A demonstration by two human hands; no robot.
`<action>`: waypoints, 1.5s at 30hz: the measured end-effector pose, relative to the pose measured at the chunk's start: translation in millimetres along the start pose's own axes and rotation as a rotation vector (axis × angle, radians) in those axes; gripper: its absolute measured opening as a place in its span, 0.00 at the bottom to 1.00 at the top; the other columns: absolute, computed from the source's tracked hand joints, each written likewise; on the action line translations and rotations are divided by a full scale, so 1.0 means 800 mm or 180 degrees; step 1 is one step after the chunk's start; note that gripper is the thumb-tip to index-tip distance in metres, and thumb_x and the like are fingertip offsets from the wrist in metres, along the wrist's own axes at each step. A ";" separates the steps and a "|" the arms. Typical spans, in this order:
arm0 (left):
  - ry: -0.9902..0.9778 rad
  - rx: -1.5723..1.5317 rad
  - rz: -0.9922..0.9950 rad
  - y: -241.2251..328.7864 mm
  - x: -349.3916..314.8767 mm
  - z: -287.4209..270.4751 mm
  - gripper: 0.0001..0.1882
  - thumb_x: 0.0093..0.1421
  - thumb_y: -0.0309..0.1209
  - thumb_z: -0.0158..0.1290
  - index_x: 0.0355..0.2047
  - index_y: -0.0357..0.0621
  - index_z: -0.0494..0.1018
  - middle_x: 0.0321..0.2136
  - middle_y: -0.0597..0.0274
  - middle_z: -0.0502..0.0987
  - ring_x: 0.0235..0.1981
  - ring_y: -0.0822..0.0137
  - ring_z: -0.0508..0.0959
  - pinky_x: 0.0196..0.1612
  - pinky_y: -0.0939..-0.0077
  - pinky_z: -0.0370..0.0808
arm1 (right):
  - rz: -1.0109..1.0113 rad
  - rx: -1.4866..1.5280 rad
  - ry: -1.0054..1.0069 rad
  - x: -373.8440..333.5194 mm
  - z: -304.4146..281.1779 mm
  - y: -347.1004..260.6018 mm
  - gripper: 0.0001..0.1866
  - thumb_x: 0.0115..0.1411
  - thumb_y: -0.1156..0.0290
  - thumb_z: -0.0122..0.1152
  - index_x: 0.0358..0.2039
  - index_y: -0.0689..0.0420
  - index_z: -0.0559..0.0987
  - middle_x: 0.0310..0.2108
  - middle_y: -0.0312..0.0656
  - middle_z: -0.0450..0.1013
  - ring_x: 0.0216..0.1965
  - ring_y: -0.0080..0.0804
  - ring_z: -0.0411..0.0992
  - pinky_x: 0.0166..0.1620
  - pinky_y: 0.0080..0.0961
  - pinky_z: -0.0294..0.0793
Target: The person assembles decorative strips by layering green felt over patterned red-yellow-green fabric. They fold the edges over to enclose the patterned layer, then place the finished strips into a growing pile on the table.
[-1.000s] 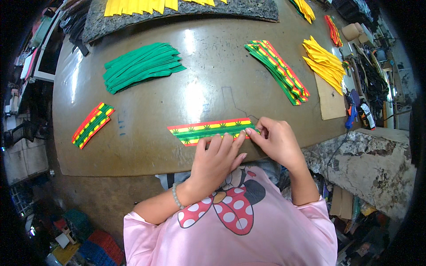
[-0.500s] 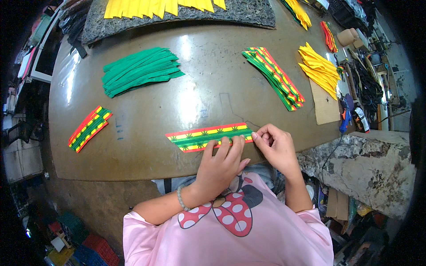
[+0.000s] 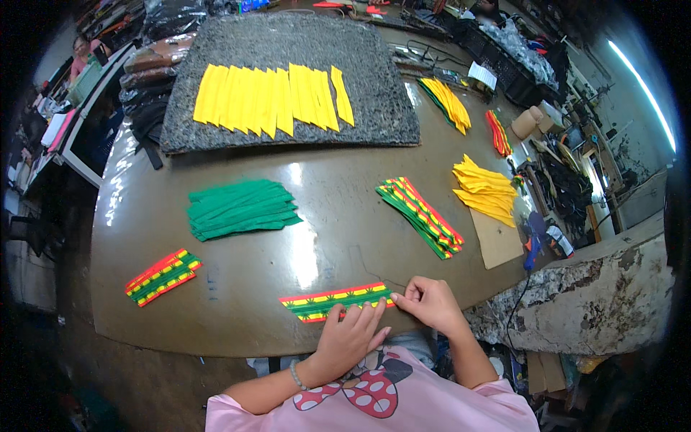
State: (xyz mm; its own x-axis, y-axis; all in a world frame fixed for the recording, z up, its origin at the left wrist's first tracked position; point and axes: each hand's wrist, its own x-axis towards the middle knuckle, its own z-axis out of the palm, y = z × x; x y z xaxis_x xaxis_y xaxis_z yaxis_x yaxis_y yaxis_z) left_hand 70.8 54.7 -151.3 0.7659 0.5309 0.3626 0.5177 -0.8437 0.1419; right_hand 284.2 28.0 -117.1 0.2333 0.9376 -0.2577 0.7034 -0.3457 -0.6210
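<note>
A striped fabric strip, red, yellow and green with dark leaf shapes, lies flat at the table's near edge. My left hand rests on its lower edge, fingers stretched out and slightly apart. At the strip's right end, my right hand pinches the corner between thumb and forefinger. To the left lies a small stack of matching strips. Farther off to the right is a larger, layered pile of patterned strips, with plain green showing along its left side.
Green fabric strips lie in a pile on the table. Yellow strips stand in a row on a rough dark slab. More yellow strips rest partly on cardboard, near a blue-handled tool.
The view has tilted upward, so the whole slab and the far side of the room now show. My hands keep nearly the same hold on the strip.
</note>
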 end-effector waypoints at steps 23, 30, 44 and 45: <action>-0.0299 -0.0458 -0.0419 -0.024 -0.028 -0.018 0.30 0.62 0.48 0.56 0.61 0.48 0.72 0.45 0.64 0.75 0.43 0.62 0.71 0.51 0.62 0.66 | -0.1835 -0.1687 0.0990 -0.046 0.052 0.029 0.20 0.63 0.58 0.62 0.53 0.51 0.79 0.55 0.36 0.73 0.59 0.40 0.67 0.67 0.58 0.51; -0.0279 -0.0028 -0.0706 -0.049 -0.087 -0.054 0.28 0.60 0.45 0.59 0.57 0.44 0.75 0.46 0.59 0.76 0.48 0.58 0.72 0.53 0.57 0.66 | -0.1609 -0.1789 0.1069 -0.051 0.048 0.012 0.19 0.62 0.57 0.62 0.50 0.52 0.80 0.53 0.35 0.73 0.58 0.41 0.65 0.65 0.62 0.50; 0.0114 -0.0100 -0.1003 -0.053 -0.075 -0.050 0.16 0.59 0.38 0.60 0.48 0.53 0.80 0.39 0.70 0.77 0.45 0.63 0.71 0.53 0.57 0.61 | -0.2653 -0.0673 0.0795 -0.019 0.074 -0.010 0.16 0.60 0.70 0.64 0.46 0.64 0.80 0.44 0.48 0.75 0.47 0.46 0.75 0.52 0.39 0.75; 0.0103 -0.0221 -0.1073 -0.056 -0.074 -0.051 0.15 0.59 0.37 0.60 0.47 0.53 0.80 0.38 0.69 0.77 0.44 0.63 0.71 0.53 0.56 0.60 | -0.2429 -0.0576 0.0896 -0.018 0.063 0.003 0.15 0.60 0.71 0.64 0.46 0.64 0.80 0.43 0.48 0.75 0.47 0.46 0.75 0.52 0.39 0.76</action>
State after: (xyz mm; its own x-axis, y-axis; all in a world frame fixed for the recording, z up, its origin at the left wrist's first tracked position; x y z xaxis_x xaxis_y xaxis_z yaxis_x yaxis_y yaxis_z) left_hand -12.8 57.8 -141.6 0.5431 0.7790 0.3134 0.7117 -0.6251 0.3206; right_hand 248.9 11.9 -152.2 -0.2091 0.8943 0.3955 0.8278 0.3772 -0.4152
